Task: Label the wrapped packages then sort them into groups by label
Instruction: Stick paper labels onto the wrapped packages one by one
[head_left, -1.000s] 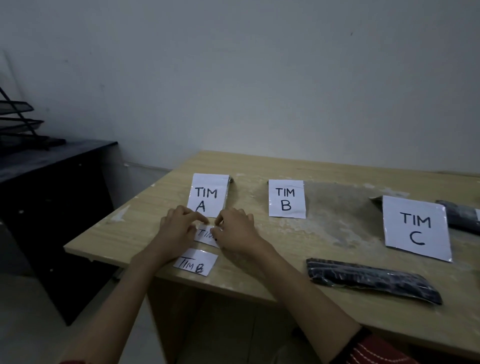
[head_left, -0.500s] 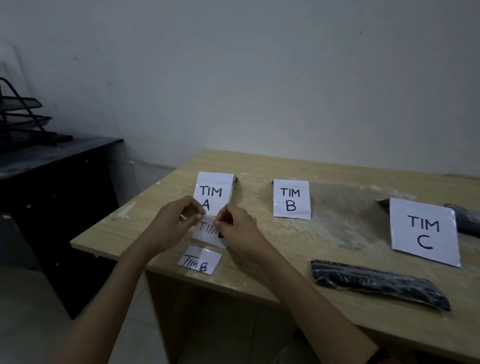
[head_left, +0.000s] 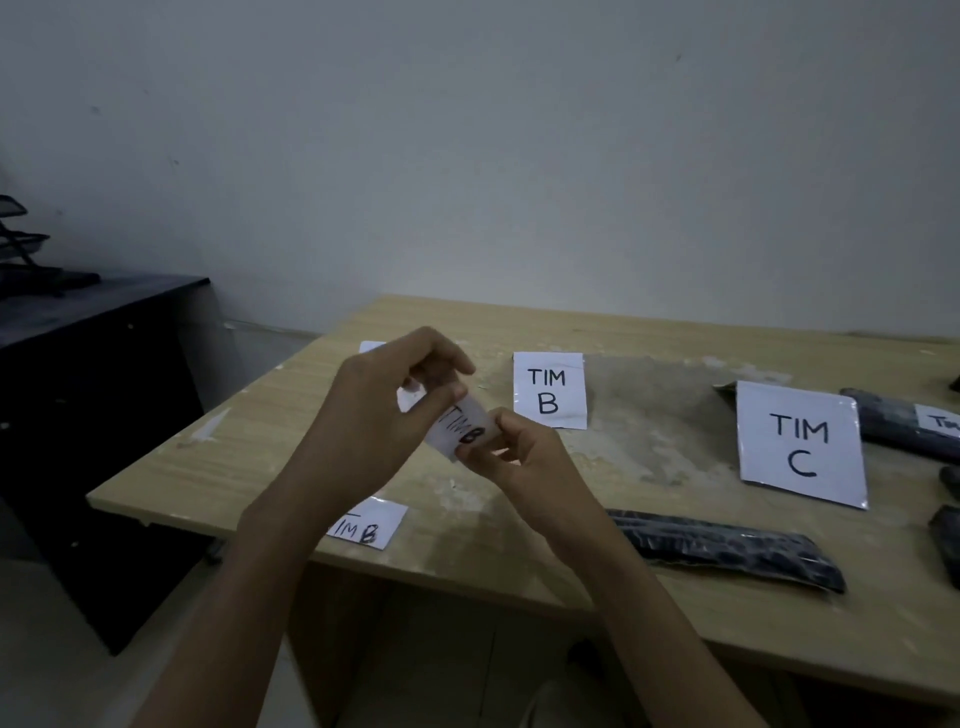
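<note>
Hands meet above the tabletop (head_left: 249, 462): the left hand (head_left: 374, 415) and right hand (head_left: 511, 457) both pinch a small "TIM B" label (head_left: 460, 428), raised between them. Another "TIM B" slip (head_left: 371, 525) lies below; a dark wrapped package (head_left: 727, 548) lies to the right. Farther back lie the "TIM B" card (head_left: 549, 389) and "TIM C" card (head_left: 800, 444).

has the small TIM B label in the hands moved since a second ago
Yes. The label is now off the table, held up between the left hand and right hand; earlier it lay flat just below the TIM A sign.
</note>
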